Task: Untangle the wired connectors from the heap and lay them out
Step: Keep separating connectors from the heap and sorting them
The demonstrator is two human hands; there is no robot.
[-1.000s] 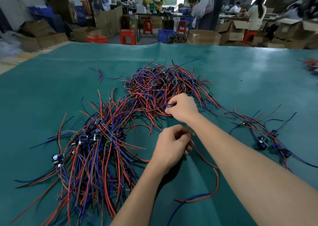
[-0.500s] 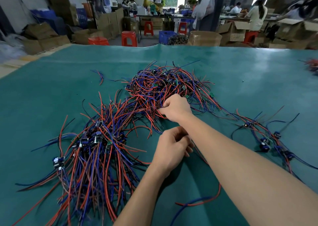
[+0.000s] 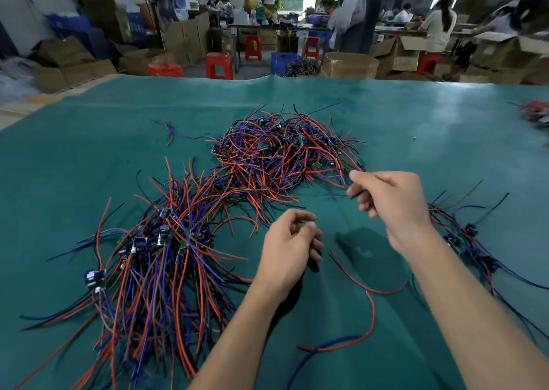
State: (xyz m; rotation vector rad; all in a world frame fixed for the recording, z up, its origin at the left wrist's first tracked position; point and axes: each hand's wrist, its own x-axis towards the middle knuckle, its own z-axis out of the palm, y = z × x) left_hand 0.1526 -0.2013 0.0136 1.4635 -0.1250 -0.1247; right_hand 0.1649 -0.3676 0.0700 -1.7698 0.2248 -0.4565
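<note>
Right hand pinches thin wires off the tangled red-and-blue heap — left hand curled, grip unclear — smooth teal tabletop.

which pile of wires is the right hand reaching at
The tangled heap at the table's far middle: the right hand hovers at its near right edge. The combed-out bundle lies at the near left, and the small group lies further right.

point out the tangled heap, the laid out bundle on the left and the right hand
tangled heap [image 3: 285,158], head view, middle of the wire mass
laid out bundle [image 3: 157,259], head view, wires just below its connectors
right hand [image 3: 392,199], head view, back of the hand
</note>
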